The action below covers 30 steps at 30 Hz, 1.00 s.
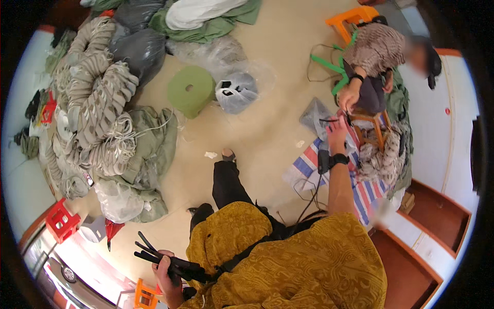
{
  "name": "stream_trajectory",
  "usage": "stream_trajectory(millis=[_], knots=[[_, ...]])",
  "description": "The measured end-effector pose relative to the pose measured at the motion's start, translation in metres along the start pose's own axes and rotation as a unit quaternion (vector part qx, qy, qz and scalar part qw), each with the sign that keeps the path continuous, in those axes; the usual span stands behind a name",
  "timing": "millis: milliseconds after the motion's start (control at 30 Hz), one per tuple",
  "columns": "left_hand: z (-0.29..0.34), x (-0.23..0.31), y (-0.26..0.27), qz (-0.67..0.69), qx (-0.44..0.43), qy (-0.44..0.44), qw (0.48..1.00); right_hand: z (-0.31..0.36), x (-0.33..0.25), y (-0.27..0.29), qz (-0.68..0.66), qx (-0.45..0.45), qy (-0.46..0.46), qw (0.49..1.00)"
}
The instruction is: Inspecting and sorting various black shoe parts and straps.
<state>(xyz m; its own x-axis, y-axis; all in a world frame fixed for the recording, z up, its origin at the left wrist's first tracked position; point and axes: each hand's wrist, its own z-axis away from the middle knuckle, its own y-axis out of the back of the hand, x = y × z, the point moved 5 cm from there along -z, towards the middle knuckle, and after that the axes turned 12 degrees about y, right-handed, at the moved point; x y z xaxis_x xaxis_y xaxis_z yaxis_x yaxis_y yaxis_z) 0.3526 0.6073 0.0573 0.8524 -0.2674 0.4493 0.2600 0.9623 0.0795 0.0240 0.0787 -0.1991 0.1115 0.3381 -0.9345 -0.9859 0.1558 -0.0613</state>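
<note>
My left hand is closed around a bundle of thin black strips, low at the left; their ends fan out past my fingers. My right hand is stretched out to the right, a black device strapped at its wrist. A single black strip crosses at its fingertips and appears gripped there. Just beyond it, a seated co-worker's hand almost meets my fingers; whether the two touch I cannot tell. What the co-worker's fingers hold is too small to make out.
Coiled beige bundles are heaped at the left beside green cloth. A green roll and a plastic-wrapped roll stand on the floor. A striped sheet lies below my right arm. A red stool stands at the left.
</note>
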Motion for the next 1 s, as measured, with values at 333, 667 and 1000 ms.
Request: stream_trajectory(millis=[333,667,1000], knots=[[0.014,-0.003,0.003,0.07,0.009,0.043,0.997,0.029,-0.001,-0.077,0.013,-0.087,-0.027,0.996],[0.062,-0.065,0.134,0.292,-0.015,-0.069,0.954,0.534,-0.031,-0.283,0.143,-0.715,-0.208,0.653],[0.115,-0.175,0.342,0.478,0.042,-0.166,0.862,0.901,0.01,-0.197,0.275,-0.902,-0.203,0.263]])
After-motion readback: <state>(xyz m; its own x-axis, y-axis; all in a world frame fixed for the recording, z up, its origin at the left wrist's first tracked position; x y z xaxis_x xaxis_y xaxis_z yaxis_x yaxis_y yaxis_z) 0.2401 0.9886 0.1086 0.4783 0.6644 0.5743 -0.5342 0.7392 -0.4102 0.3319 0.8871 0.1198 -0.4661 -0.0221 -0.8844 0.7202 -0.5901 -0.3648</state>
